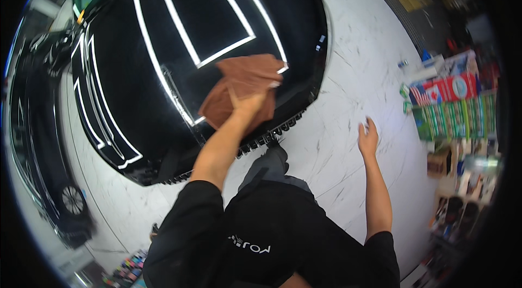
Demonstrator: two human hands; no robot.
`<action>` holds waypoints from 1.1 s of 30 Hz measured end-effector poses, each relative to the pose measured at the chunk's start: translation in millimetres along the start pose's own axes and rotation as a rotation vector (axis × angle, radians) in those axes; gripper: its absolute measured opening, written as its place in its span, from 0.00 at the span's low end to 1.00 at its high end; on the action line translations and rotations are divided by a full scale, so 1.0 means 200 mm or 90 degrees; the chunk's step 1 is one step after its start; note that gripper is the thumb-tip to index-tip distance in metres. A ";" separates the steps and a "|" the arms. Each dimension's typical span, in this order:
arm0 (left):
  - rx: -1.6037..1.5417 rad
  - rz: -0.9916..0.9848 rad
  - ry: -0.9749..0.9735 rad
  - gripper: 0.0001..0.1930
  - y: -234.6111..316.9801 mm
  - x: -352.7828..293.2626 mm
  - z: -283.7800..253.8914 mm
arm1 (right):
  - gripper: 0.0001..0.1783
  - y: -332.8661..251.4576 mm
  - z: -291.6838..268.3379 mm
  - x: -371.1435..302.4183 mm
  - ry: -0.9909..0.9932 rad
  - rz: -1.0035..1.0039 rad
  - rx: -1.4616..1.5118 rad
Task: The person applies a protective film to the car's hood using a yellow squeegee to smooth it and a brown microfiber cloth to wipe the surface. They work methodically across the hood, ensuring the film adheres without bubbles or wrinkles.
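Observation:
My left hand [251, 104] holds a brown cloth [247, 73] against the glossy black car hood [119, 54], close to its front edge. The cloth lies partly spread and folded around the hand, and a pale patch shows by the fingers. Some of those fingers are hidden in the folds. Out to the right, my right hand [368, 138] hangs over the white floor with its fingers apart. It touches nothing. Bright white light strips reflect across the hood.
A second dark car [41, 141] stands at the left. White marbled floor [348, 87] runs round the hood. Along the right are green striped boxes [457, 118], a red package [454, 88] and cluttered shelves [459, 206]. Small colourful items [128, 269] sit at the lower left.

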State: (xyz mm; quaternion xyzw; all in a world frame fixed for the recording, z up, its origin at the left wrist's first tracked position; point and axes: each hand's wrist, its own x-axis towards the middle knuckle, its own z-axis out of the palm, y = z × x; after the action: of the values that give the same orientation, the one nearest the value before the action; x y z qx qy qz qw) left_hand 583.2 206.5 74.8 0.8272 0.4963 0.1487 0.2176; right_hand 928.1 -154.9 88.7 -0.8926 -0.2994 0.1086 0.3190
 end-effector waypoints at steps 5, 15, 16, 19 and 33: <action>0.091 0.157 0.014 0.36 0.43 -0.20 0.37 | 0.33 -1.11 0.63 0.20 -0.216 -0.350 0.105; -0.141 -0.020 0.331 0.15 0.10 -0.77 -0.41 | 0.44 -1.23 1.10 0.22 -0.297 -0.696 -0.097; -0.067 -0.130 0.387 0.10 0.03 -0.85 -0.47 | 0.43 -1.37 1.12 0.31 -0.304 -0.754 -0.115; -0.166 -0.560 0.609 0.07 -0.02 -1.06 -0.36 | 0.40 -1.94 1.29 0.65 -0.350 -0.904 -0.093; -0.406 -0.970 0.767 0.40 -0.03 -0.72 0.23 | 0.42 -3.37 2.44 0.87 -0.081 -0.990 -0.110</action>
State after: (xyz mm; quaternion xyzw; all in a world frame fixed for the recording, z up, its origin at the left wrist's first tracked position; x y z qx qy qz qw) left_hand 533.8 71.3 27.9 -0.0166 0.8547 0.4871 0.1788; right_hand 565.2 613.2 138.8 -0.4402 -0.8636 -0.1187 0.2154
